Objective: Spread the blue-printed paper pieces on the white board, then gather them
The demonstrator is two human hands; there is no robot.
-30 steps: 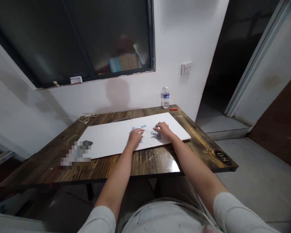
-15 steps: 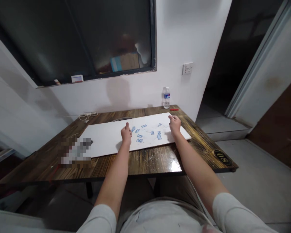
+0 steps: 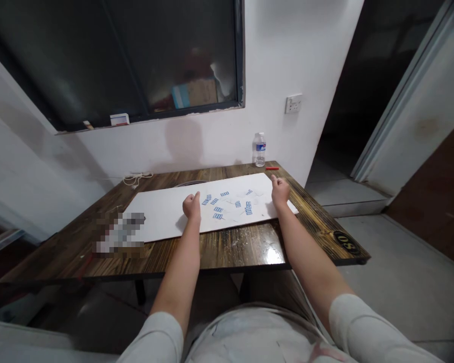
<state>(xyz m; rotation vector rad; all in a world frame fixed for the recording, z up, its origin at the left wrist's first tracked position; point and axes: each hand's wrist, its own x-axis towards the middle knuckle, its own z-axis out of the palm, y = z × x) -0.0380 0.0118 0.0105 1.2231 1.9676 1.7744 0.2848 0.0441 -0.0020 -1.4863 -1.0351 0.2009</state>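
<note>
My left hand [image 3: 191,206] is a fist with the thumb raised, held above the middle of a long white board [image 3: 161,212]. My right hand [image 3: 280,190] makes a similar fist, thumb up, over the board's right end. Nothing shows in either hand. Between them on the board are several small blue-outlined striped pieces or marks [image 3: 218,209]; at this size I cannot tell which. Faint thin lines run among them. The board lies on a dark wooden table [image 3: 242,247], and shadows fall beside both fists.
A clear plastic bottle [image 3: 260,150] stands at the table's back right, with a red pen-like stick [image 3: 272,168] near it. A white cable [image 3: 136,178] lies at the back left. Something blurred out [image 3: 123,232] covers the board's left end. Behind is a wall with a socket [image 3: 293,104].
My hands have moved apart: the left a little to the left, the right a little to the right. Both stay closed with thumbs up. The view has shifted slightly.
</note>
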